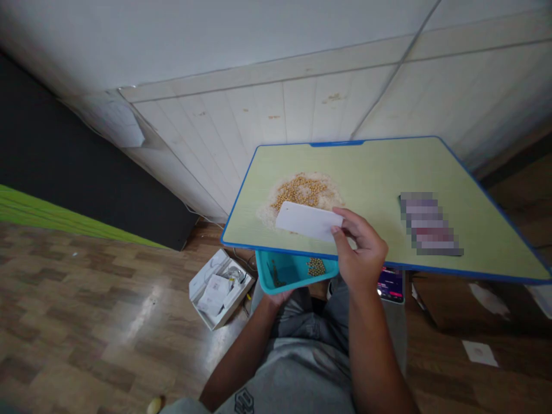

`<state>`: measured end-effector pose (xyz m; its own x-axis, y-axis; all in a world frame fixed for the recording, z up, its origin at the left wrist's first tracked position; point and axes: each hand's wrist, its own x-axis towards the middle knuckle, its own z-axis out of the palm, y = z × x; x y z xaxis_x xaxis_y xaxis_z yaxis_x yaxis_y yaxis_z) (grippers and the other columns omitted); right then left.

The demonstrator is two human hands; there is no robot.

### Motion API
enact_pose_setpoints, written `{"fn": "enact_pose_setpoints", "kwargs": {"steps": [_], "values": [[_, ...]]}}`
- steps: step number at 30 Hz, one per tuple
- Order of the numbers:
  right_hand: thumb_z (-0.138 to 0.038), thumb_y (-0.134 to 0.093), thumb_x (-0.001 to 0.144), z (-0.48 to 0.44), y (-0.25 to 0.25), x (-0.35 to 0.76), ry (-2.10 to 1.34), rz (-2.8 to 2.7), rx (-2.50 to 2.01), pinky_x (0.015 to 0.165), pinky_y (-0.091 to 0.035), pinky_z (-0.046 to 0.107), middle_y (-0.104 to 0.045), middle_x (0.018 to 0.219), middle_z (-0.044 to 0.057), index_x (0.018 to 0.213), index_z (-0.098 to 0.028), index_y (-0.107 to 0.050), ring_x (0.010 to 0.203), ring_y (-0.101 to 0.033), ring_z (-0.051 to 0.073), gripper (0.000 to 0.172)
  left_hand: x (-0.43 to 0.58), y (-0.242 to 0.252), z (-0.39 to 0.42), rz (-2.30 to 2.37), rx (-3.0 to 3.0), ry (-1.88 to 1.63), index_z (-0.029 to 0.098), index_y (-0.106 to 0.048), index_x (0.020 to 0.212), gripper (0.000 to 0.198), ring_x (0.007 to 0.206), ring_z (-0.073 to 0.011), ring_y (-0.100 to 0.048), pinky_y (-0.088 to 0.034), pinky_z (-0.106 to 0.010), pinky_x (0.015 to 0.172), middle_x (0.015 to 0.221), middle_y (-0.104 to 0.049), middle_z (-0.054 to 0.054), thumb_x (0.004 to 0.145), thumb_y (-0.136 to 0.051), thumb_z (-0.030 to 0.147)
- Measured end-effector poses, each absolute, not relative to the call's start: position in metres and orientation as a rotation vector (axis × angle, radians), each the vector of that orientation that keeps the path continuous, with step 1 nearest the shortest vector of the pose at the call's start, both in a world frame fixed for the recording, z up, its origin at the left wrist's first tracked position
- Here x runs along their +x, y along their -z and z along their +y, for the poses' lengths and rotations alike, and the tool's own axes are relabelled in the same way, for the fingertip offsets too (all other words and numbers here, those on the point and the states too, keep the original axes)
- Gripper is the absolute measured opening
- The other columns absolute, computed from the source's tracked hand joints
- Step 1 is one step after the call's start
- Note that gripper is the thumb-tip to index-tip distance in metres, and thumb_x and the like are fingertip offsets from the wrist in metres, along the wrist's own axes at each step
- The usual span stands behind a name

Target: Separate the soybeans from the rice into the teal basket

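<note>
- Card (pixel 304 221) is clamped in the right hand's (pixel 361 254) grip, near beans (pixel 297 188) on the worktop (pixel 371 172).
- Left hand (pixel 278 298) supports tray (pixel 295 269) from below; its grip cannot be told.

On the floor (pixel 107 322), an open white box (pixel 207 270) is seen; a paper (pixel 480 353) is noted well to its right. The wall (pixel 241 34) is crossed by a cable (pixel 404 59). A lit phone (pixel 391 286) is partly hidden

Head-worn view, facing forward and down onto nearby table (pixel 375 172).
</note>
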<state>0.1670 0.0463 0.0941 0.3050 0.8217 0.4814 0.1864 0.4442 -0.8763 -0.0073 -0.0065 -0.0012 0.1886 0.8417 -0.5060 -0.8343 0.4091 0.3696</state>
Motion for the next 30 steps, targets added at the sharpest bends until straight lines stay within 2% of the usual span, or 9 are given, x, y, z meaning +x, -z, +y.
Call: {"fn": "enact_pose_setpoints", "kwargs": {"steps": [3,7,10,15,19,22,26,30], "values": [[-0.028,-0.077,0.093,0.045,-0.093,0.167,-0.548,-1.221,-1.056,0.083,-0.065,0.034,-0.088,0.109,0.005,0.117,-0.024,-0.087,0.090,-0.082,0.021,0.026,-0.006,-0.003,-0.004,0.717,-0.016,-1.204,0.023,-0.082,0.122,0.063,0.162,-0.0358,-0.053,-0.050,-0.056,0.131,0.168,-0.063,-0.005,0.106,-0.039,0.066],[-0.029,-0.076,0.093,0.045,-0.093,0.170,-0.528,-1.219,-1.091,0.081,-0.065,0.035,-0.085,0.100,0.004,0.118,-0.024,-0.086,0.083,-0.078,0.020,0.027,-0.007,0.002,-0.002,0.709,0.033,-1.236,0.023,-0.082,0.127,0.056,0.155,-0.0361,-0.060,-0.048,-0.060,0.131,0.158,-0.072,-0.008,0.106,-0.044,0.059],[-0.029,-0.076,0.091,0.047,-0.094,0.177,-0.496,-1.170,-1.138,0.076,-0.063,0.034,-0.081,0.090,0.003,0.119,-0.023,-0.086,0.077,-0.075,0.018,0.030,-0.008,0.008,-0.004,0.689,0.090,-1.262,0.024,-0.080,0.132,0.056,0.156,-0.0377,-0.059,-0.047,-0.062,0.131,0.157,-0.072,-0.009,0.103,-0.050,0.061],[-0.030,-0.079,0.084,0.054,-0.095,0.191,-0.442,-1.019,-1.174,0.067,-0.061,0.031,-0.079,0.083,0.003,0.116,-0.021,-0.085,0.071,-0.072,0.018,0.033,-0.006,-0.001,-0.007,0.715,0.103,-1.217,0.028,-0.075,0.143,0.065,0.163,-0.0420,-0.050,-0.044,-0.069,0.132,0.172,-0.058,-0.005,0.098,-0.055,0.071],[-0.028,-0.080,0.080,0.057,-0.096,0.197,-0.412,-0.930,-1.157,0.066,-0.059,0.031,-0.075,0.075,0.000,0.116,-0.021,-0.084,0.067,-0.070,0.017,0.036,-0.003,-0.011,-0.007,0.759,0.167,-1.167,0.031,-0.071,0.149,0.075,0.165,-0.0428,-0.047,-0.049,-0.066,0.131,0.176,-0.052,-0.001,0.090,-0.064,0.077],[-0.028,-0.079,0.081,0.058,-0.096,0.196,-0.418,-0.942,-1.161,0.066,-0.060,0.031,-0.078,0.079,0.002,0.116,-0.021,-0.084,0.070,-0.072,0.019,0.036,-0.003,-0.008,-0.006,0.716,0.198,-1.185,0.032,-0.064,0.157,0.082,0.167,-0.0433,-0.043,-0.051,-0.067,0.129,0.178,-0.050,0.000,0.091,-0.059,0.081],[-0.029,-0.077,0.082,0.058,-0.094,0.194,-0.465,-0.991,-1.183,0.068,-0.062,0.032,-0.082,0.085,0.004,0.116,-0.020,-0.084,0.074,-0.076,0.020,0.035,-0.007,0.003,-0.005,0.765,0.201,-1.194,0.033,-0.050,0.169,0.092,0.167,-0.0447,-0.043,-0.047,-0.069,0.130,0.182,-0.042,-0.004,0.092,-0.053,0.084],[-0.028,-0.075,0.085,0.056,-0.091,0.193,-0.506,-1.035,-1.186,0.070,-0.063,0.031,-0.085,0.089,0.005,0.118,-0.020,-0.084,0.077,-0.078,0.020,0.035,-0.007,-0.001,-0.003,0.830,0.154,-1.183,0.031,-0.055,0.165,0.080,0.164,-0.0427,-0.048,-0.044,-0.068,0.131,0.180,-0.047,-0.009,0.099,-0.045,0.076]]}}
